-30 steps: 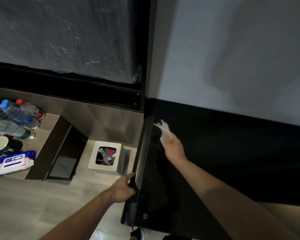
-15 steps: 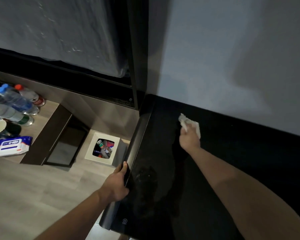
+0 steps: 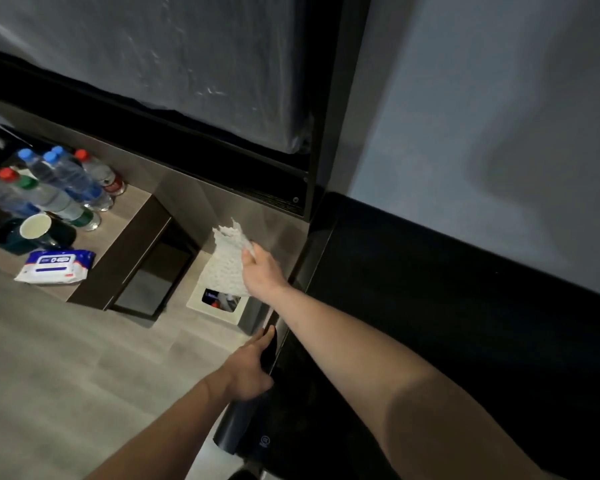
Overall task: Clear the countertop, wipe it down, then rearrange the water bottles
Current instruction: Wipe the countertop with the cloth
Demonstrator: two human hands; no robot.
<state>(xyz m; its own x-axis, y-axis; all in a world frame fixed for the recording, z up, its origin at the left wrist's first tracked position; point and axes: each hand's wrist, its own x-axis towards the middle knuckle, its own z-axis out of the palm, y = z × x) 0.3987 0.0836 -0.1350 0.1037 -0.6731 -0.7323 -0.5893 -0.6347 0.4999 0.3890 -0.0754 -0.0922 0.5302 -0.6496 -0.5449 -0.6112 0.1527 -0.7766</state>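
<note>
The right hand pinches a crumpled white paper towel, fingers clamped on its upper edge, and holds it out past the left edge of the black countertop, right above the small white bin on the floor. The towel hangs in the air — it touches neither the counter nor the bin. The left hand rests on the counter's front edge; its fingers lie along the rim, but whether they curl under it cannot be told.

The bin already holds some scraps. The water bottles stand in a cluster on the low wooden shelf well to the left, beside a dark cup and a pack of wet wipes.

Judged from this, the wiping step looks to be at or near its end, and the step in hand is getting rid of the used towel. The next move calls for little — the fingers need only open while the towel is over the bin's mouth, which is narrow, so aim matters. After that the bottles are left to arrange.
</note>
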